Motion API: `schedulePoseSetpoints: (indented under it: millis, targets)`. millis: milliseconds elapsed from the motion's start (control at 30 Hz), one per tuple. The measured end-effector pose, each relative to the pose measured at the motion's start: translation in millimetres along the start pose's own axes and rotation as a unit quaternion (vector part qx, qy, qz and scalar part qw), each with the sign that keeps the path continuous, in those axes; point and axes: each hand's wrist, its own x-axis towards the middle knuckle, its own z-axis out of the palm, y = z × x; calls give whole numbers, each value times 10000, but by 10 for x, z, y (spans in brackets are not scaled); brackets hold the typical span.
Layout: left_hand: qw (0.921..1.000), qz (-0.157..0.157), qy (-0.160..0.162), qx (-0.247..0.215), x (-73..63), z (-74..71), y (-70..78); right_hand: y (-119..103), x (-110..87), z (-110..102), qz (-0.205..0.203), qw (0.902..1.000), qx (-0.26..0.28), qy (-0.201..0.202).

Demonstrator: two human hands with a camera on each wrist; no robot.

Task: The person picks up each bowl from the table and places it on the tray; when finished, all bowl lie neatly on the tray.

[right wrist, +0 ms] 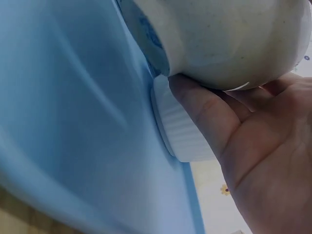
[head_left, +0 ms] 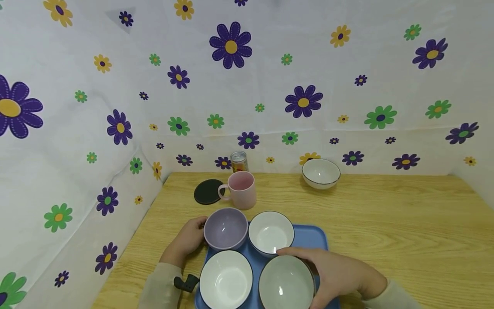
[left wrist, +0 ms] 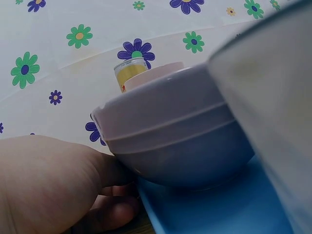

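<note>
Head view: from afar, I see the right hand (head_left: 337, 272) curled round a grey bowl (head_left: 286, 283) at the near right of a blue tray (head_left: 310, 236); a purple bowl (head_left: 225, 227) sits far left, white bowls (head_left: 227, 279) near left and far right.
Left wrist view: the left hand (left wrist: 53, 180) is against the tray's left edge; I cannot tell its grip.
Right wrist view: the grey bowl's base is raised off the tray.

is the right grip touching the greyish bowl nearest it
Touching. The right wrist view shows the right grip with its thumb against the lower edge of the greyish bowl, no gap between.
</note>
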Motion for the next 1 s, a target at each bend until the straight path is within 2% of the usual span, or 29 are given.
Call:
schedulePoseSetpoints:
  millis: [200, 500, 833, 1000]
  targets:
    - [10000, 26, 9, 16, 5, 5, 4, 21, 23, 29, 81, 9997, -240, 47]
    - [10000, -17, 8, 21, 7, 5, 27, 47, 24, 57, -21, 9999, -167, 15]
    - [10000, -88, -20, -12, 2, -10, -8, 54, 17, 67, 156, 9996, -221, 11]
    - [9999, -110, -2, 17, 3, -5, -8, 59, 4, 61, 169, 9998, 59, -126]
